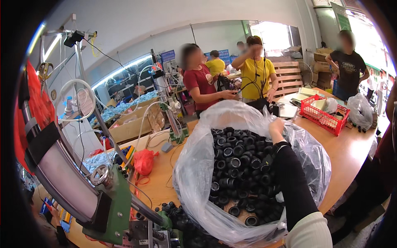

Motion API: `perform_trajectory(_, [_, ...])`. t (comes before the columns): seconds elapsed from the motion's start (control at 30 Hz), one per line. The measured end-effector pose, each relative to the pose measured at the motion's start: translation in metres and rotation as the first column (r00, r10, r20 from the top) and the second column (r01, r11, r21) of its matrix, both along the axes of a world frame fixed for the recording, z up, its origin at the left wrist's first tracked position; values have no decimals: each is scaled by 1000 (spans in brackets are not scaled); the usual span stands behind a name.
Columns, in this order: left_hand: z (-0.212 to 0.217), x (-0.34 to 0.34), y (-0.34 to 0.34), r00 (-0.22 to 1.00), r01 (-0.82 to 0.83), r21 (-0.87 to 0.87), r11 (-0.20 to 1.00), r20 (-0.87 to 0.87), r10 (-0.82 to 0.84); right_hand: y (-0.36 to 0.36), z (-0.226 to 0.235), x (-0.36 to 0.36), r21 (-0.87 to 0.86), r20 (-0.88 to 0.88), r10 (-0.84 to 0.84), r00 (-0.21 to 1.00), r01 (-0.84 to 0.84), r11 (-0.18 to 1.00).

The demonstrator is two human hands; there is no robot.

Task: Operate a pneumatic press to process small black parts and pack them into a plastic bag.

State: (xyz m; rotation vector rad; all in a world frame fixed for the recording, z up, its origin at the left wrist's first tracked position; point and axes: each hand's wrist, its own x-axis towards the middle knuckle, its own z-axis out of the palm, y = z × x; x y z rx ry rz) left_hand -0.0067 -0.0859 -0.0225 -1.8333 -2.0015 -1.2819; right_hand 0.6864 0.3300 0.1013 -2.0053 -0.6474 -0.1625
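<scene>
The right hand (276,128) is at the far edge of a big clear plastic bag (190,173), with its fingers bent around the thin plastic, holding it. I cannot tell what the fingers of the left hand are doing, because that hand is out of view. The bag sits with its mouth wide open on a brown wooden table (308,134). Inside it is a big pile of small black round parts (242,161), some showing a ring on top. The right arm, in a black sleeve (291,182), reaches over the right side of the pile. More loose black parts (173,213) lie just outside the bag at the lower left, near a green machine (118,206) with a fat pale tube (66,182). A small red plastic bag (144,162) sits on the table between the machine and the big bag. To the right of the big bag is a red plastic basket (336,126) with things in it. Past the table stand a person in a red shirt (199,80), a person in a yellow shirt (250,74) and a person in a black shirt (348,68).
</scene>
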Motion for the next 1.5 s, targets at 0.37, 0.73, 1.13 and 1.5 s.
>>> perform_trajectory(0.37, [1, 16, 7, 999, -25, 16, 1000, -27, 26, -67, 14, -93, -339, 726, 526, 443, -434, 834])
perform_trajectory(0.73, [0, 14, -5, 1000, 14, -9, 1000, -8, -14, -77, -12, 42, -647, 361, 430, 827, -111, 755])
perform_trajectory(1.13, [-7, 5, -12, 1000, 11, 53, 999, -29, -9, -175, 28, 96, -563, -249, 281, 927, -374, 737])
perform_trajectory(1.5, [1, 26, -9, 1000, -2, 80, 997, 27, 0, -159, 60, -7, -270, 741, 294, 603, -133, 954])
